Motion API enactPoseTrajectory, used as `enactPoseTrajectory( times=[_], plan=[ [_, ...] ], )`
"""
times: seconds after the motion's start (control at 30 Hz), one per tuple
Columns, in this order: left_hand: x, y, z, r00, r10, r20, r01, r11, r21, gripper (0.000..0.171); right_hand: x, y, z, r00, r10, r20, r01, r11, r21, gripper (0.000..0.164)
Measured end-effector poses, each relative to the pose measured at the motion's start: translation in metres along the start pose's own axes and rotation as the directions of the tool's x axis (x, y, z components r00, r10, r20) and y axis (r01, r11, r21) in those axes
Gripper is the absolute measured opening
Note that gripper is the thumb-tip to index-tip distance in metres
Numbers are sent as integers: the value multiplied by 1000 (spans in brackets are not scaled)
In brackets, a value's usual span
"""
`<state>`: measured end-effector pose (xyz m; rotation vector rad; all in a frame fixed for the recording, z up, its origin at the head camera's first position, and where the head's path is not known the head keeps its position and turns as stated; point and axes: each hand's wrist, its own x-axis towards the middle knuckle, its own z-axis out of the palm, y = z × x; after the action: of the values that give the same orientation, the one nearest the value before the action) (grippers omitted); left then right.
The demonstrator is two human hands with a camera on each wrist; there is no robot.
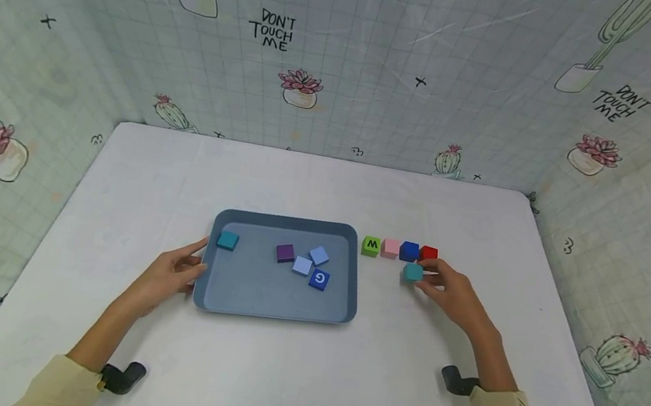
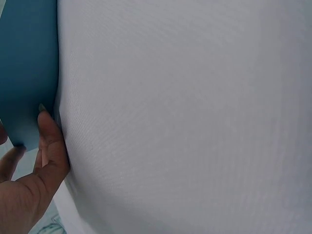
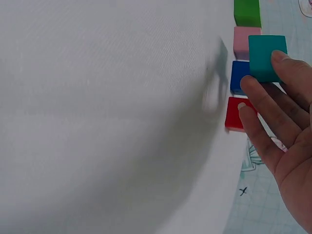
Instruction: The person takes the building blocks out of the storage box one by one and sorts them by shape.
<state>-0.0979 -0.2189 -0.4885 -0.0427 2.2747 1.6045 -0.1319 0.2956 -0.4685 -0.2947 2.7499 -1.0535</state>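
Note:
My right hand [image 1: 452, 295] pinches a teal block [image 1: 412, 273] between thumb and fingers, just in front of a row of blocks. In the right wrist view, that block [image 3: 266, 58] overlaps the pink and dark blue ones behind it. The row holds a green block [image 1: 371, 246] with a letter, a pink block [image 1: 390, 248], a dark blue block [image 1: 409, 251] and a red block [image 1: 428, 253]. My left hand [image 1: 168, 275] holds the left edge of a blue-grey tray [image 1: 260, 302]; the left wrist view shows its thumb against the tray's side [image 2: 29, 63].
Inside the tray lie another teal block [image 1: 228, 240], a purple block [image 1: 285, 253], two light blue blocks [image 1: 301, 266] and a blue block with a letter [image 1: 319, 279]. A white cloth covers the table [image 1: 286, 380]. Cactus-print fabric [image 1: 361, 47] hangs behind it and at both sides.

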Motion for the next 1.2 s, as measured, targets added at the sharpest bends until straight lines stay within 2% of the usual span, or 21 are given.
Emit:
enactPoseTrajectory(
  times=[0.47,1.2],
  plan=[
    [0,-2,0,1000,3,-2,-3,1000,-6,61,-12,17,-7,999,37,-14,-37,999,-13,42],
    [-1,0,2,1000,-7,-12,7,1000,13,60,-17,40,-18,994,91,-59,-92,995,-23,44]
  ],
)
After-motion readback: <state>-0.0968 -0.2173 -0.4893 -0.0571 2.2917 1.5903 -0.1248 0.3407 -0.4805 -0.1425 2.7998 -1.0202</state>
